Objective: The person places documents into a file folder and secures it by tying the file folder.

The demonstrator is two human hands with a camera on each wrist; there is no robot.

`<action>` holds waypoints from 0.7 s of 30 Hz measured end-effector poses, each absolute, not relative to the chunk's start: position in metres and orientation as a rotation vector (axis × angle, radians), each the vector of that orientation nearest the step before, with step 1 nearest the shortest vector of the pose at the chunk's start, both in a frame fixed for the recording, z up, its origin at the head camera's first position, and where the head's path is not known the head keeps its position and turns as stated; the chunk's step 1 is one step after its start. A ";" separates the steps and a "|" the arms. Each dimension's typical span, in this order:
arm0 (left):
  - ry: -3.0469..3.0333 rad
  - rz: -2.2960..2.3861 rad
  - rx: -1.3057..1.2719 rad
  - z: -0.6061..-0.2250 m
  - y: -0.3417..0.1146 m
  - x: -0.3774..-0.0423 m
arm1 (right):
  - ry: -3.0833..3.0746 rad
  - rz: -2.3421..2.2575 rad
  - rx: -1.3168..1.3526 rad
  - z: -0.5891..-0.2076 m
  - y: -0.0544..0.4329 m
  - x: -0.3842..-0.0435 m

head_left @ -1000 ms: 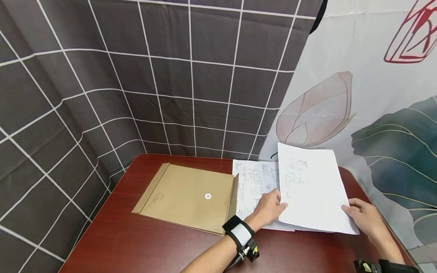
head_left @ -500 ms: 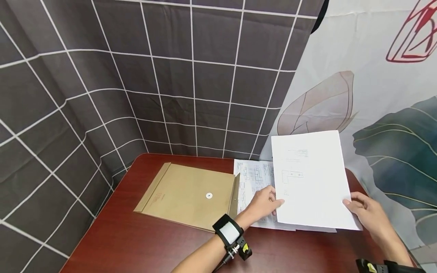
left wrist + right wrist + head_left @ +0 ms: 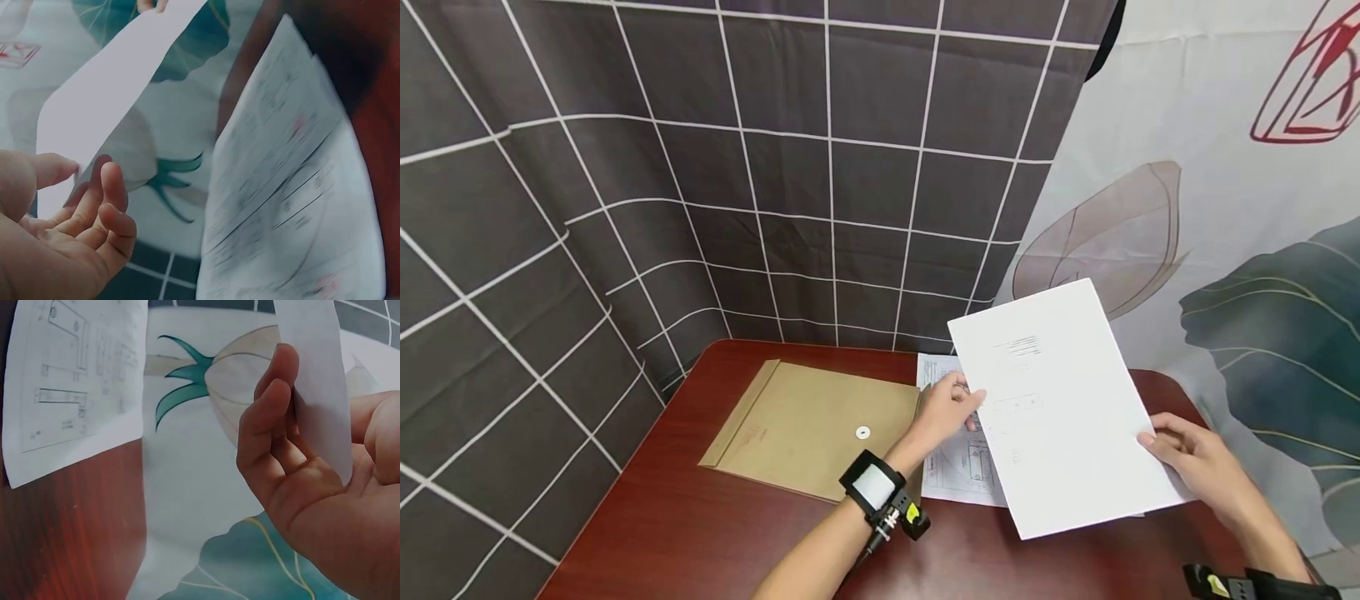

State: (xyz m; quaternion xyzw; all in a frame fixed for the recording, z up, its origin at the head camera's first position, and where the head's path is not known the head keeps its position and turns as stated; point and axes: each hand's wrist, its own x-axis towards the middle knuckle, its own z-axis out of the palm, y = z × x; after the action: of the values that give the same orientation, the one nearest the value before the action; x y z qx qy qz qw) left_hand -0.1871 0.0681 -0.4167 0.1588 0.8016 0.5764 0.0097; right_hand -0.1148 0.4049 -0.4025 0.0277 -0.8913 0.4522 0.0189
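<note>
A white sheet of paper (image 3: 1060, 417) with faint print hangs tilted above the table between both hands. My left hand (image 3: 946, 410) pinches its left edge between thumb and fingers, as the left wrist view also shows. On the opposite edge, my right hand (image 3: 1191, 457) grips the paper, fingers behind and thumb in front. Below lie printed drawing sheets (image 3: 958, 471), partly hidden by the raised paper; in the left wrist view these printed sheets (image 3: 275, 206) look blurred. Left of them rests a brown paper envelope (image 3: 820, 417) with a white round button, its right side partly covered by my left arm.
The dark red table (image 3: 655, 517) has rounded far corners. A grey grid-patterned cloth (image 3: 775, 167) hangs behind and to the left. On the right hangs a white cloth (image 3: 1150, 108) with printed flower and leaf shapes. Both wrists wear black camera straps.
The held paper has lifted off the stack, shifted left and tilted counter-clockwise. My left hand has moved left and up with its edge, while the right hand has risen slightly.
</note>
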 end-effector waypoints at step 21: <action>2.296 1.847 0.605 -0.393 -0.040 -0.211 | -2.801 1.452 0.399 -0.398 0.380 -0.122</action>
State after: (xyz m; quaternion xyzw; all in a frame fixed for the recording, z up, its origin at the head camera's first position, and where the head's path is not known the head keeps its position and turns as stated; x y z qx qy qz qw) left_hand -0.2113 -0.0395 -0.3928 0.2005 0.7616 0.6127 0.0667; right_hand -0.1217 0.3803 -0.3979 0.1253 -0.8806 0.4565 -0.0190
